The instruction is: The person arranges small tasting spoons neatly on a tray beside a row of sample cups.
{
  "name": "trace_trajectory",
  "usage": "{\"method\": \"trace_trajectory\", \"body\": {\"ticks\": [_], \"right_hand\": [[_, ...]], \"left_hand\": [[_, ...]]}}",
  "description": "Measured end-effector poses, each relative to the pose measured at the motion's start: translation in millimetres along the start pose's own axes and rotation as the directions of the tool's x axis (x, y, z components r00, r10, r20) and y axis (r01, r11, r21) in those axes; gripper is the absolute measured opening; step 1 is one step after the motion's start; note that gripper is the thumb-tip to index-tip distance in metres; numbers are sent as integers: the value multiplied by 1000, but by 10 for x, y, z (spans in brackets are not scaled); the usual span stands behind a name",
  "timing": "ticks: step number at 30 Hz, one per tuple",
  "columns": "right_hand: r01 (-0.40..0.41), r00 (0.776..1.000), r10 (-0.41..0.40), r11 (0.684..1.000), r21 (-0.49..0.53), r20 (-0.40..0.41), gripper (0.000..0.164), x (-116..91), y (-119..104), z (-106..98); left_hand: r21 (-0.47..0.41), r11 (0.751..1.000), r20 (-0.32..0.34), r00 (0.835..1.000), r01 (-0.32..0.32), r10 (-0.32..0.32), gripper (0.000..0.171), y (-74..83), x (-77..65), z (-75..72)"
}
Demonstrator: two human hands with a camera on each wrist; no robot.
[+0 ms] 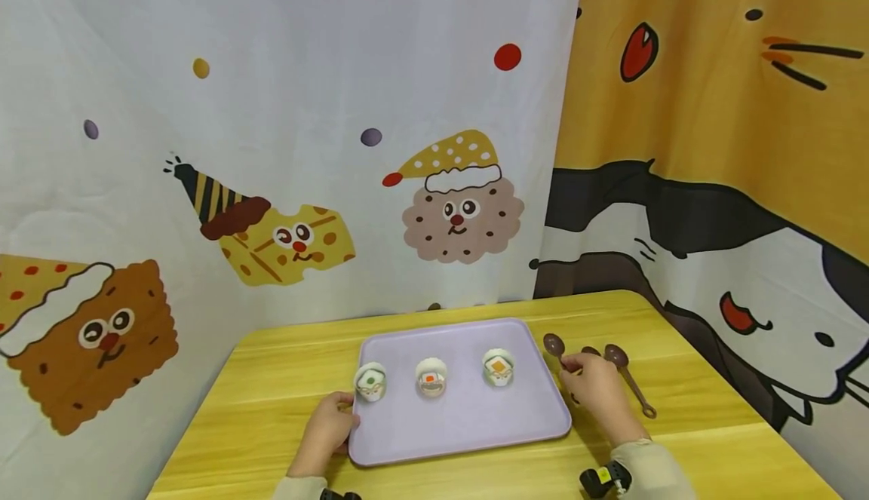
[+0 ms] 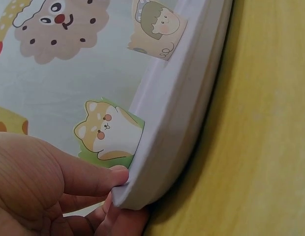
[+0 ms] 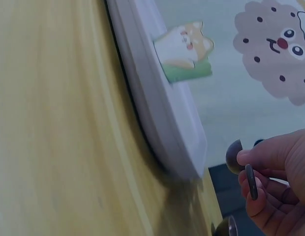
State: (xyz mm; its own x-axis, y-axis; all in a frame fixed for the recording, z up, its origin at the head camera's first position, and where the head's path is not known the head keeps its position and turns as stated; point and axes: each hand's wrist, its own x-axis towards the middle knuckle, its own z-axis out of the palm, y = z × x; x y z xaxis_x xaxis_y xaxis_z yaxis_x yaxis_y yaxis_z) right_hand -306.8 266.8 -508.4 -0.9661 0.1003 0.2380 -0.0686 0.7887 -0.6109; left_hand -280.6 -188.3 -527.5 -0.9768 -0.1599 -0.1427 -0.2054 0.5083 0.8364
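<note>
A pale purple tray (image 1: 462, 424) lies on the wooden table, carrying three small cups. My left hand (image 1: 330, 423) grips its left edge, the thumb on the rim and fingers beneath, as the left wrist view shows. Nearest that hand is the left cup (image 1: 370, 383), printed with a cartoon dog; the middle cup (image 1: 431, 377) and right cup (image 1: 498, 368) stand farther right. My right hand (image 1: 597, 387), right of the tray, pinches a brown spoon (image 3: 234, 156) between thumb and fingers. Its handle is partly hidden by the hand. Another brown spoon (image 1: 616, 356) lies just beyond.
Between these spoons a further dark spoon bowl (image 1: 591, 351) shows, mostly covered by the right hand. The yellow wood-grain table (image 1: 271, 379) meets a curtain (image 1: 305, 108) with cartoon prints behind it and at the right.
</note>
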Motion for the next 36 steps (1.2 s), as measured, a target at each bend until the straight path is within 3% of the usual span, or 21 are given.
{"method": "trace_trajectory", "body": {"ticks": [10,18,25,29,36], "right_hand": [[-49,999,48,997,58,21,24,16,-262,210],[-38,999,37,994,107,6,22,1,-369,323],[-12,1000,13,996,88,-7,19,-9,-379,411],[-44,999,44,996,75,7,18,-28,-357,452],[-41,999,40,999,27,37,17,-57,-321,485]], "left_hand": [[-10,1000,0,1000,13,-13,39,-33,9,-20],[-28,999,-1,999,34,-34,40,-41,11,-24],[-34,999,0,1000,31,-31,40,-32,-4,-23],[-50,999,5,1000,16,-16,40,-16,-14,-17],[-39,998,7,999,40,-39,42,-26,23,-5]]}}
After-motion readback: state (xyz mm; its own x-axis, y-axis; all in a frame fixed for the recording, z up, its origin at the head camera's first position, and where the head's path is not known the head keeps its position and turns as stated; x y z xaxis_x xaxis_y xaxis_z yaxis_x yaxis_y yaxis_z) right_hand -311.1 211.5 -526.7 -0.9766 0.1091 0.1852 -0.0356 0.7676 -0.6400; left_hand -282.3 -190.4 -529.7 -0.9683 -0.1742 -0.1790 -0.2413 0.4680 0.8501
